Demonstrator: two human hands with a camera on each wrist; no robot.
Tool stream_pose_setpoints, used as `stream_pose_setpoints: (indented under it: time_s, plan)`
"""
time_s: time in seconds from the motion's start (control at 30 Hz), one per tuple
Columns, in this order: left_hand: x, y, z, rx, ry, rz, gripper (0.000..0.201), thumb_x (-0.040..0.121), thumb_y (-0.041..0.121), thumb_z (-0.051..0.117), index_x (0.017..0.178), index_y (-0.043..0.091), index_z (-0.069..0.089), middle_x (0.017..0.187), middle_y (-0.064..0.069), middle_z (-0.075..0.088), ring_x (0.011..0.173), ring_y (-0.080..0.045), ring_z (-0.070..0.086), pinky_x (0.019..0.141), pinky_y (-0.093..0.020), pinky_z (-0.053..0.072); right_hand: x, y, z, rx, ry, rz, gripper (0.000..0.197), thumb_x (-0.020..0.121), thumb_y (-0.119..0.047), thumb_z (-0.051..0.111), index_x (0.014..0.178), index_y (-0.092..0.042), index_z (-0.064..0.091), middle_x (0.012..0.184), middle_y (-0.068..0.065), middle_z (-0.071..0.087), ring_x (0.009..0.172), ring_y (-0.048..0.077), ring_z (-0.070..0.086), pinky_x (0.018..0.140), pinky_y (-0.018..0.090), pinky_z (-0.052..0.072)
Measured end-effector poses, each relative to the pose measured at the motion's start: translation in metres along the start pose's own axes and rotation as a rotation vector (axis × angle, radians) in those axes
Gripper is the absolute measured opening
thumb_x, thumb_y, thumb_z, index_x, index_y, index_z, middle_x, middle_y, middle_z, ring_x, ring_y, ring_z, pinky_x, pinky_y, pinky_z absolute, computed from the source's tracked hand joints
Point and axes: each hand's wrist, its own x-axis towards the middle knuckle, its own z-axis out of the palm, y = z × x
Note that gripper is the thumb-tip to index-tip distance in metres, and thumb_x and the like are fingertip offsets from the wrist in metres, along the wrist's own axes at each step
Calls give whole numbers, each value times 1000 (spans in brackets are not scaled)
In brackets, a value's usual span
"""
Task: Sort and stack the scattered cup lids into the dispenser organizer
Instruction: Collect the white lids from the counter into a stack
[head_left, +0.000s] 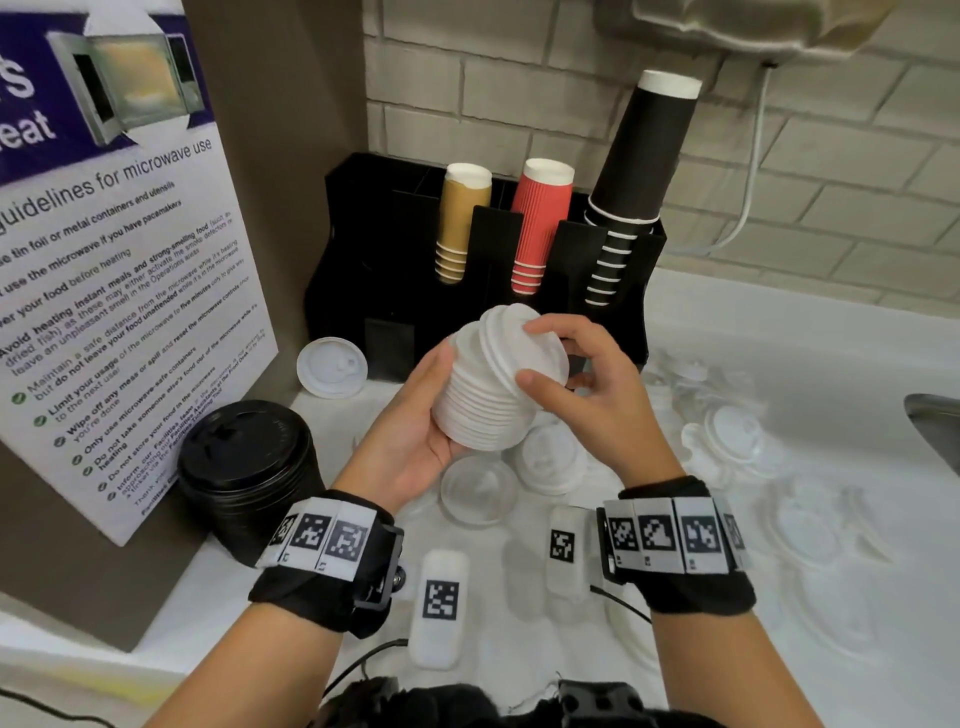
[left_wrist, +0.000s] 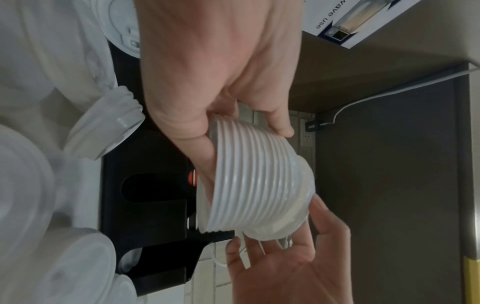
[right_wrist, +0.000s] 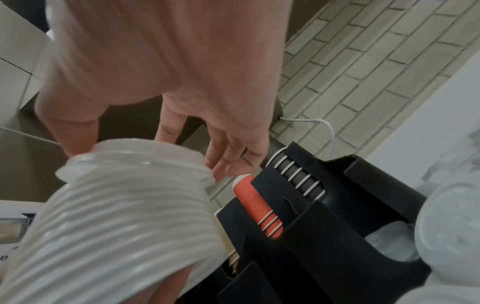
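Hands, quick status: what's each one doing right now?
Left hand: grip curled round the stack of white lids, holding it tilted.
Right hand: fingertips and thumb pinch the top lid of that stack.

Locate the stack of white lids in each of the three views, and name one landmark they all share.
Head: stack of white lids at centre, held between left hand and right hand.
Left wrist: centre, ribbed edges toward camera.
Right wrist: lower left, large and blurred.
Shared landmark: black organizer.
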Motion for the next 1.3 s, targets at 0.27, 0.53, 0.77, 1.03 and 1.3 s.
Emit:
stream_pose_setpoints:
  time_s: [0.27, 0.53, 0.77, 1.03, 1.3]
  plan:
    - [3, -5, -2, 117, -47, 1, 48, 88, 47, 56, 133, 32, 57, 133, -4, 62, 120, -23, 62, 80, -37, 58, 5, -4, -5, -51, -79, -5, 29, 74, -30, 66, 99, -43, 65, 117, -16, 61, 116, 9, 52, 83, 23, 42]
    - [3, -3, 0, 63, -16, -31, 64, 78, 51, 61, 136, 25, 55, 133, -8, 62, 119, -23, 62, 79, -35, 58, 7, -3, -4, -105, -114, -40, 34, 77, -15, 77, 106, -31, 68, 120, -8, 58, 117, 15, 50, 83, 27, 45]
    - [0, 1, -5, -10, 54, 24, 66, 79, 39, 67, 139, 17, 50, 131, -8, 64, 117, -23, 63, 78, -36, 59, 18, 8, -16, -77, -42, 5, 28, 89, -29, 66, 116, -31, 63, 121, -11, 57, 111, 7, 54, 85, 23, 50]
    - [-2, 18, -14, -20, 125, 75, 66, 82, 38, 58, 142, 15, 46, 139, -9, 57, 126, -25, 57, 81, -38, 60, 19, 55, -6, -1062, -892, 312, 88, 65, -44, 83, 138, -38, 34, 131, 3, 36, 124, 25, 35, 98, 43, 44]
    - [-7, 23, -18, -7, 115, 97, 69, 82, 40, 61, 144, 16, 44, 141, -9, 55, 128, -26, 55, 98, -45, 50, 46, 40, -11, -762, -745, 228, 92, 73, -34, 80, 147, -33, 26, 135, 4, 40, 123, 23, 43, 101, 38, 44]
